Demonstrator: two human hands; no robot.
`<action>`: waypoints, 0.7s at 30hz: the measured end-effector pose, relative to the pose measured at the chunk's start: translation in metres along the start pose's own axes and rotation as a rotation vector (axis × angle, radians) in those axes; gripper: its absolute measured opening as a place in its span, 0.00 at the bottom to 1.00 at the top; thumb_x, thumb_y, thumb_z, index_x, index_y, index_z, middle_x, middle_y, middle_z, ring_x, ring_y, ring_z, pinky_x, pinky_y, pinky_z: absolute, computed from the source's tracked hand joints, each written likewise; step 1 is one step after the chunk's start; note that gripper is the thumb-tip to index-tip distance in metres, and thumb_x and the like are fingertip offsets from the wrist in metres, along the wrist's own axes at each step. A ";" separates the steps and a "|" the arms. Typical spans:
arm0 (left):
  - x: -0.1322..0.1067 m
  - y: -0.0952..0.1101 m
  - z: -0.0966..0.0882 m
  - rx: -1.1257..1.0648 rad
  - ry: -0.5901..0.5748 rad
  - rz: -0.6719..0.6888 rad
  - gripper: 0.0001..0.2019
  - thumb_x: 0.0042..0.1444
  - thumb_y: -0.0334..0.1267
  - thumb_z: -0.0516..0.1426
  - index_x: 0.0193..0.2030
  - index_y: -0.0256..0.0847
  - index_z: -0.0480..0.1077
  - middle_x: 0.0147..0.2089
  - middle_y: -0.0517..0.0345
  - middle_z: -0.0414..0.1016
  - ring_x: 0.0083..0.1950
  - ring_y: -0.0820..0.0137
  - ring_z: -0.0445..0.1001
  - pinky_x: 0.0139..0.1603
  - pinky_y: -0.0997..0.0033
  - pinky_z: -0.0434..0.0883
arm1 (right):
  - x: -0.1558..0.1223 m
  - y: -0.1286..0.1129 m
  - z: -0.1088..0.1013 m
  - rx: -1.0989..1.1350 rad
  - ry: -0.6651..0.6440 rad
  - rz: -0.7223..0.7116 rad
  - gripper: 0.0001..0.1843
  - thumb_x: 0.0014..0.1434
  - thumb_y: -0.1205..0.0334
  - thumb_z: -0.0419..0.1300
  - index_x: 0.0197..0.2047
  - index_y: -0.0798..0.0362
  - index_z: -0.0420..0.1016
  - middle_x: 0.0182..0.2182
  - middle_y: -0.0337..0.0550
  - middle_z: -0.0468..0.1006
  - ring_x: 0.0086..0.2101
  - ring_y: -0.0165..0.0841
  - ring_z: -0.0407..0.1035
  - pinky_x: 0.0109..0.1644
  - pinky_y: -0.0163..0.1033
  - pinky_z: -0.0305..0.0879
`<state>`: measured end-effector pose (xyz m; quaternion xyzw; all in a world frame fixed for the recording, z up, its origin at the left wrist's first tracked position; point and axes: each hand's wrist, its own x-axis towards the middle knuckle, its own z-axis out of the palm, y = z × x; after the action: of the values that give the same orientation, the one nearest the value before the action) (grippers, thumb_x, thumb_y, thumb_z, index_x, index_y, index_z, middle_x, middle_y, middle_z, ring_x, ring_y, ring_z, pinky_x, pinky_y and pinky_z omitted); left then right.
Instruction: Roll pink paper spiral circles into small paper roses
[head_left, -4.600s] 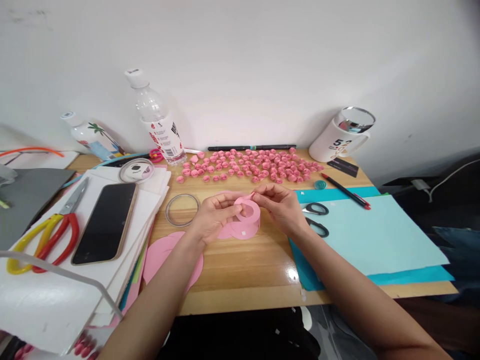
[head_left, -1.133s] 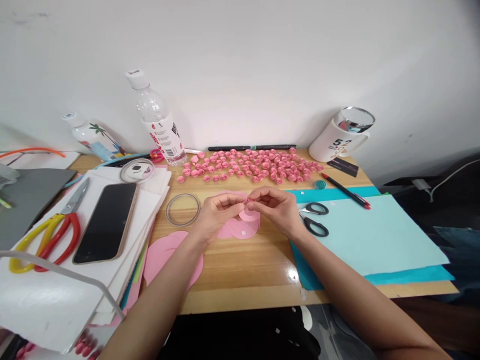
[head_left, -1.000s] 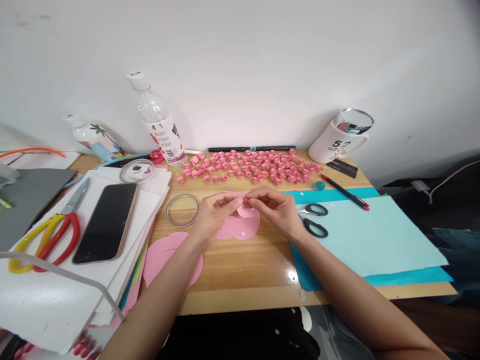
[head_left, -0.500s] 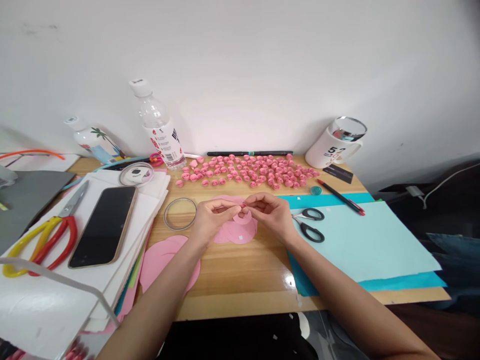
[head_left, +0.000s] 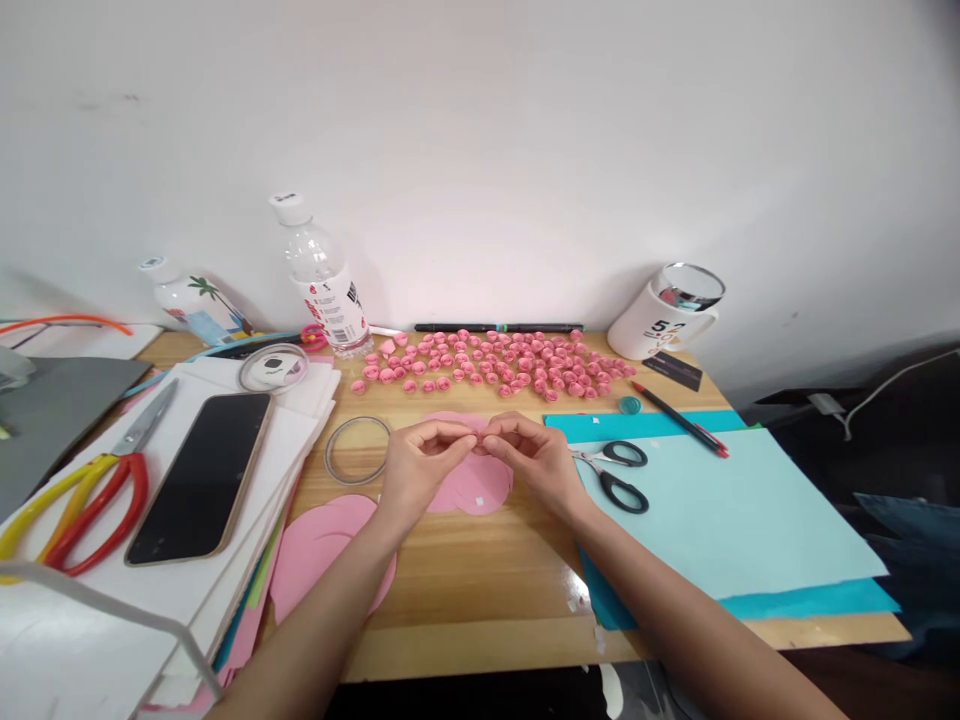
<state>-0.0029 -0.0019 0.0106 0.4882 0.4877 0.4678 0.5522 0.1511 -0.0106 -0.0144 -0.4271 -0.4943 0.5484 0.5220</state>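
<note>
My left hand (head_left: 429,458) and my right hand (head_left: 536,455) meet at the middle of the table, both closed. Between their fingertips is a small rolled pink paper strip (head_left: 480,440), mostly hidden by the fingers. Pink paper circles (head_left: 484,488) lie just beneath the hands, with a tiny white scrap on top. A second pile of pink paper circles (head_left: 322,545) is partly covered by my left forearm. Behind the hands spreads a crowd of small rolled pink paper roses (head_left: 517,360).
Left of the hands lies a tape roll (head_left: 330,455); black-handled scissors (head_left: 624,475) rest on blue paper (head_left: 735,510) at right. A phone (head_left: 199,480) and red-yellow scissors (head_left: 97,500) lie on white paper. A bottle (head_left: 326,290) and a mug (head_left: 660,315) stand by the wall.
The pink loop that hung below the fingers has been drawn in and now barely shows. The view has tilted up slightly, so everything sits lower. Both hands remain together.
</note>
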 end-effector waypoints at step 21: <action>0.006 -0.006 -0.003 -0.322 0.087 -0.230 0.05 0.38 0.32 0.67 0.24 0.38 0.77 0.31 0.56 0.79 0.34 0.74 0.75 0.40 0.74 0.70 | 0.001 0.000 0.002 0.079 0.006 0.150 0.18 0.46 0.57 0.67 0.40 0.53 0.69 0.28 0.38 0.75 0.27 0.30 0.73 0.35 0.39 0.72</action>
<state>-0.0056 0.0038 0.0043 0.3139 0.4824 0.4942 0.6515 0.1492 -0.0093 -0.0142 -0.4435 -0.4373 0.6037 0.4977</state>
